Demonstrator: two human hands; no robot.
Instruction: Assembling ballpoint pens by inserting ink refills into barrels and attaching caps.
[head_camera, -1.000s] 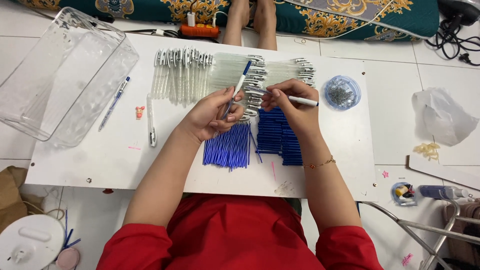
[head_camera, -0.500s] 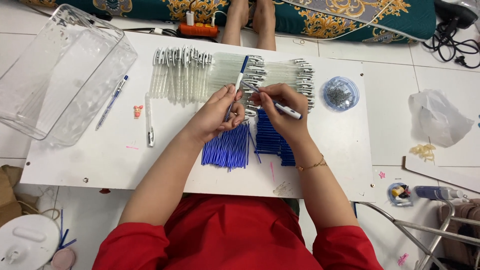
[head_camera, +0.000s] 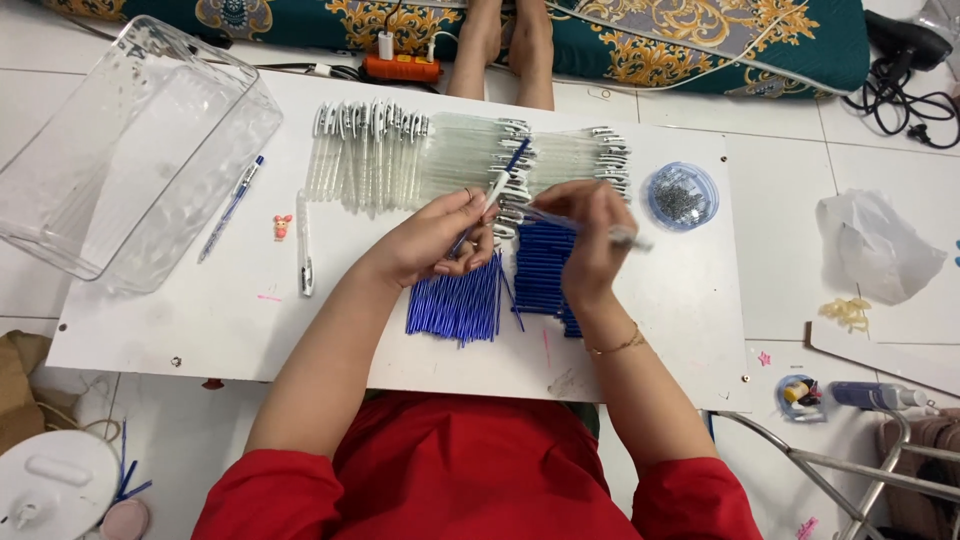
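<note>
Hands: left hand (head_camera: 435, 240) pinches a pen (head_camera: 497, 186); right hand (head_camera: 590, 235) pinches a clear pen barrel (head_camera: 625, 238).
Place: mid worktop (head_camera: 200, 320), above blue refills (head_camera: 458, 305).
Room: bare worktop at left front edge; plastic box (head_camera: 130, 150) overhangs left edge.

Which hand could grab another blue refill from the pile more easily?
Probably the left hand. It hovers right above the loose blue refills, though it holds a pen part. The right hand sits nearer the other blue pile and holds a clear barrel.
</note>
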